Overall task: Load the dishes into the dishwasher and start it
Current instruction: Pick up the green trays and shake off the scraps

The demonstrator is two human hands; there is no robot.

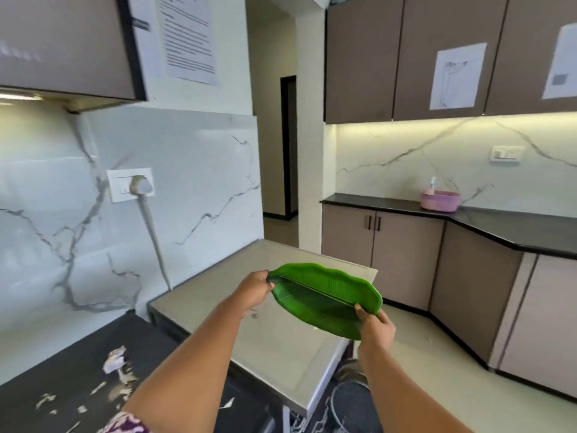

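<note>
Both forearms come up from the bottom of my view, and past them the left hand (254, 289) and right hand (374, 326) each pinch an end of the green leaf-shaped plate (324, 300), fingers curled over the rim. It's held in the air, tilted, just above the steel-topped table (281, 345). That top is pale, matte and a bit smudged.

My guess is this is the carry step, since I can't spot the dishwasher anywhere from here. To do it well I'd keep both ends gripped and the plate tipped so any leftovers slide off before racking, then slot it on edge, long side down. It looks like glossy moulded plastic with a ribbed surface, wavy edge and a raised midrib, so probably light and a bit slippery if wet.

Off to the left there's a dark table (78, 370) littered with pale scraps. Farther back, marble-look wall panels, a plug socket (130, 184) with a cable, and a pink tub (440, 200) on the far black table (499, 220).
</note>
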